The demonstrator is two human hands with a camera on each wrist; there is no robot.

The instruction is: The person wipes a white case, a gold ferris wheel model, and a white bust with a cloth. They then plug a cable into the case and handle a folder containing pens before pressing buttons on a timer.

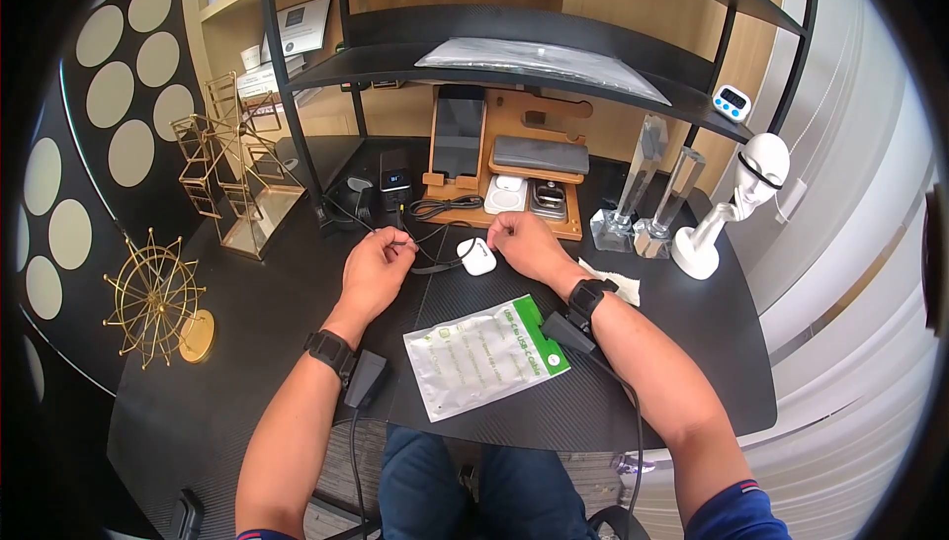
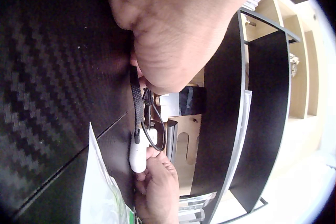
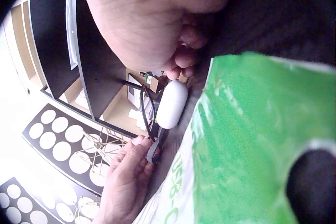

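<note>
A white earbuds case lies on the black desk between my hands, with a black woven strap at its end. The strap runs from the case to my left hand, whose thumb and fingers pinch it, as the right wrist view also shows. My right hand is on the other side of the case, its loosely curled fingertips right at the case's end. Nothing shows in its grasp. Thin black cables lie behind the case.
Nearer me lies a green and white USB-C cable bag. Behind are a wooden stand with a phone, a black charger block and a dark shelf. Golden wheel ornaments stand left; crystal trophies and a white figurine stand right.
</note>
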